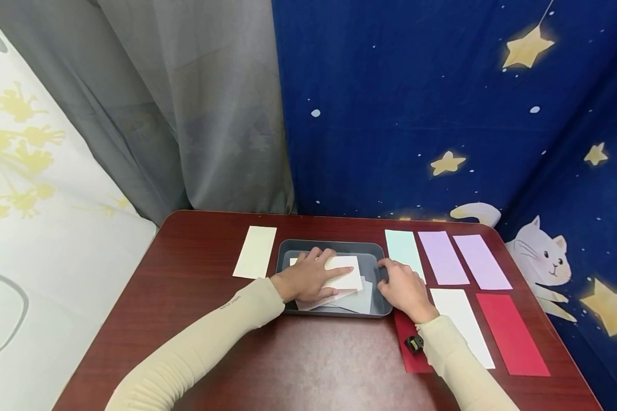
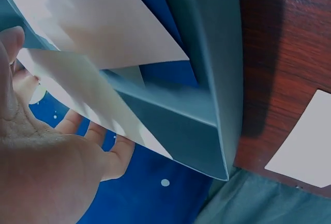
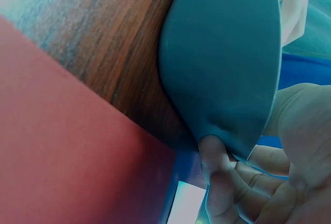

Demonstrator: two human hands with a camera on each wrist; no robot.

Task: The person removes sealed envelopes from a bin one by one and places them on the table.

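A dark grey tray (image 1: pixel 371 265) lies on the table, with several pale sheets (image 1: pixel 359 302) overlapping inside. My left hand (image 1: pixel 313 277) is over its left half with the fingers spread. In the left wrist view a white card (image 2: pixel 95 97) stands tilted above the tray floor, gripped between my thumb and the fingers that go behind its far edge. My right hand (image 1: pixel 403 285) holds the tray's right end. In the right wrist view a fingertip (image 3: pixel 213 149) presses the outside of the tray wall; the other fingers are partly hidden behind it.
A cream card (image 1: pixel 255 251) lies left of the tray. On the right lie a mint card (image 1: pixel 403 248), two lilac cards (image 1: pixel 444 257), a white card (image 1: pixel 463 325) and two red cards (image 1: pixel 512 334); one red card is partly under my right forearm. Curtains hang behind the table.
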